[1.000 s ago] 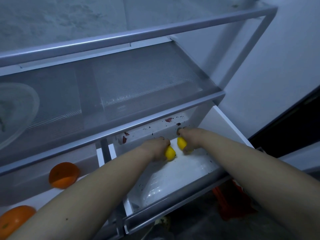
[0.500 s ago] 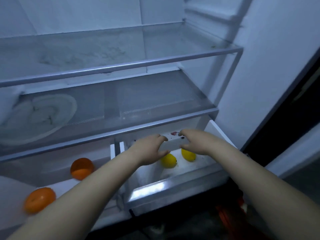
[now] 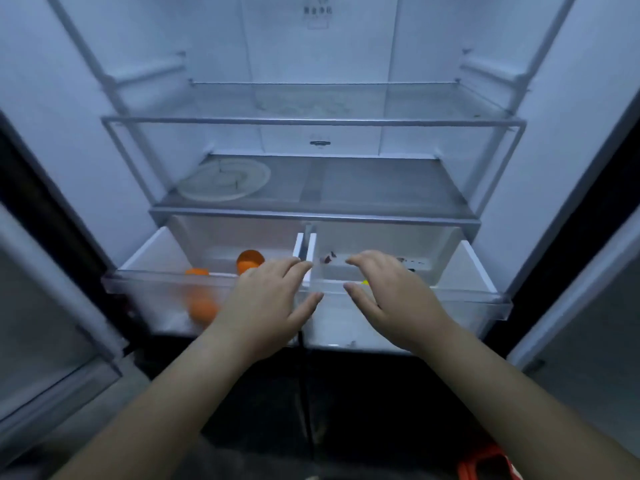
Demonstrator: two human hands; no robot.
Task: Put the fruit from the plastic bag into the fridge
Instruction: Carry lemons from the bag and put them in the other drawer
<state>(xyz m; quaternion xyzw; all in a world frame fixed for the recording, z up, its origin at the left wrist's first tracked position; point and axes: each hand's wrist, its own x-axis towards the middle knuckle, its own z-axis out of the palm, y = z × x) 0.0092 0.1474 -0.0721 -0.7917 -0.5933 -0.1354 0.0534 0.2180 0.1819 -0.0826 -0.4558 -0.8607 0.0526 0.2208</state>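
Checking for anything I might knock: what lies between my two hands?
In the head view, only the right drawer shows between the left hand and the right hand: its clear front rim and white inside, with a small red scrap.

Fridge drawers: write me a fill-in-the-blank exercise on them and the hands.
1. The oranges lie in the ___ drawer.
2. The plate rests on the shelf ___ that drawer.
3. The left hand and right hand are open and hold ___.
Missing words: left; above; nothing.
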